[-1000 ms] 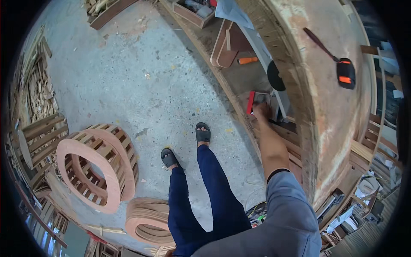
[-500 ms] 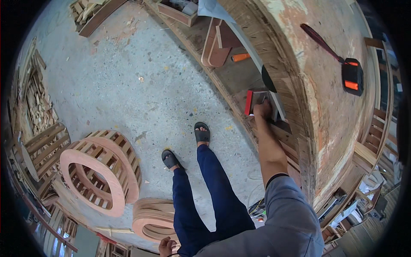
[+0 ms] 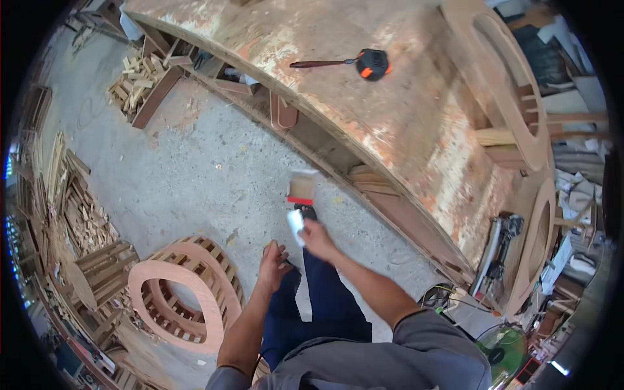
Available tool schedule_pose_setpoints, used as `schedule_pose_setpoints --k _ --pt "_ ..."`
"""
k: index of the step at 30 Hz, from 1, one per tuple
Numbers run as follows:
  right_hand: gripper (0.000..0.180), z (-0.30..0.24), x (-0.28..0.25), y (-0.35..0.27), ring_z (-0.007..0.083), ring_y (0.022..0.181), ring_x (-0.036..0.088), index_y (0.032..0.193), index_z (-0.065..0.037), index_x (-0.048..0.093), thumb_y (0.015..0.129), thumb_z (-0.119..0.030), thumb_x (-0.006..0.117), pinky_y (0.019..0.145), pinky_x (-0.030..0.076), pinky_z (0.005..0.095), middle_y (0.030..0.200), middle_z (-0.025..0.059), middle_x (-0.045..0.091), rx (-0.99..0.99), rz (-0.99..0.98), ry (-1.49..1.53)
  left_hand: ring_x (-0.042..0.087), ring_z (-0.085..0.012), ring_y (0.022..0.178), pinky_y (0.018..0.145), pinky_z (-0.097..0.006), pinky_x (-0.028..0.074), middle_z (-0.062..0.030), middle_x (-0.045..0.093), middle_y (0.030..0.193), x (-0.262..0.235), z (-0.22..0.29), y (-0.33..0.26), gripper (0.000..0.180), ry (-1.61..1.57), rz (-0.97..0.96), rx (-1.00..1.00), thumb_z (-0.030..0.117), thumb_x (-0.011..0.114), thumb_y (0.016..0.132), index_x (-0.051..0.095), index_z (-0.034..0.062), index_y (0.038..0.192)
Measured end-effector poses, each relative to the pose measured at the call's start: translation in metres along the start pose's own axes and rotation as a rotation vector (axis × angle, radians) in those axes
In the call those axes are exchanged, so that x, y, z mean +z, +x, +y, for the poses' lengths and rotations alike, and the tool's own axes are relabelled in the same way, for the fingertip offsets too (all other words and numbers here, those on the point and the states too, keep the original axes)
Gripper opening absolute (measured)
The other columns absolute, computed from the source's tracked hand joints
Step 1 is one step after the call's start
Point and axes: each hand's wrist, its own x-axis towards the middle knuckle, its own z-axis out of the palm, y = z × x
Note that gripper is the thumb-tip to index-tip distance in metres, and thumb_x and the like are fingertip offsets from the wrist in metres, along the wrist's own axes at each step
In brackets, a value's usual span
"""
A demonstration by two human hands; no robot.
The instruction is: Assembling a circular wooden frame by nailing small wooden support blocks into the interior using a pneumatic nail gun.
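Observation:
My right hand (image 3: 316, 238) is out in front of me above my legs, with its fingers closed round a pale white part, blurred by motion. Just beyond it shows a small box (image 3: 302, 188) with a red edge and pale sides; the white part looks like a piece of this box, though the join is not clear. My left hand (image 3: 273, 262) hovers to the left of the right one, its fingers loosely bent and apart, with nothing visible in them.
A worn wooden workbench (image 3: 416, 123) runs along the right, bearing a black and orange tape measure (image 3: 373, 64) with a strap. A shelf (image 3: 325, 146) lies under its top. Slatted oval wooden frames (image 3: 179, 305) stand at lower left, near scrap wood (image 3: 78, 201).
My right hand has come out from the shelf under the bench with the red-edged box, to in front of my body. My left hand has risen toward it. My view has shifted.

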Motion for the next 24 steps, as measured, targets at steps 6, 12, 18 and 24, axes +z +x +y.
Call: schedule_pose_setpoints --k 6,12,18,24 --pt "0.020 -0.071 -0.013 -0.160 0.0370 0.087 0.061 0.096 -0.003 0.056 0.078 -0.011 0.059 0.072 0.049 0.0444 0.091 0.0188 0.062 -0.014 0.163 -0.091 0.058 -0.0193 0.096 0.078 -0.042 0.050 -0.0065 0.060 0.110 0.037 -0.021 -0.074 0.043 0.236 -0.383 0.008 0.039 0.051 0.097 0.045 0.0096 0.127" --pt "0.018 -0.095 -0.072 -0.235 0.0371 0.084 0.060 0.090 -0.004 0.054 0.083 -0.021 0.058 0.069 0.047 0.0451 0.087 0.0168 0.060 -0.118 0.362 -0.134 0.056 -0.0209 0.087 0.075 -0.036 0.047 -0.0073 0.058 0.106 0.083 -0.033 -0.098 0.033 -0.035 -0.447 -0.101 0.040 0.043 0.098 0.048 0.0099 0.111" --pt "0.019 -0.049 -0.300 -0.304 0.0258 0.073 0.063 0.100 -0.003 0.060 0.082 -0.009 0.060 0.065 0.048 0.0351 0.078 0.0161 0.064 -0.010 1.070 0.201 0.052 -0.0182 0.084 0.072 -0.035 0.045 -0.0041 0.057 0.103 0.170 -0.004 -0.119 0.039 0.044 -0.797 0.025 0.045 0.037 0.099 0.050 0.0129 0.117" --pt "0.015 0.070 -0.475 -0.336 0.0399 0.083 0.061 0.091 -0.005 0.061 0.083 -0.017 0.057 0.071 0.047 0.0448 0.086 0.0203 0.064 0.287 0.912 -0.161 0.056 -0.0189 0.075 0.070 -0.036 0.048 -0.0005 0.060 0.088 0.241 -0.042 -0.126 0.037 0.328 -0.592 0.115 0.045 0.039 0.099 0.058 0.0138 0.105"
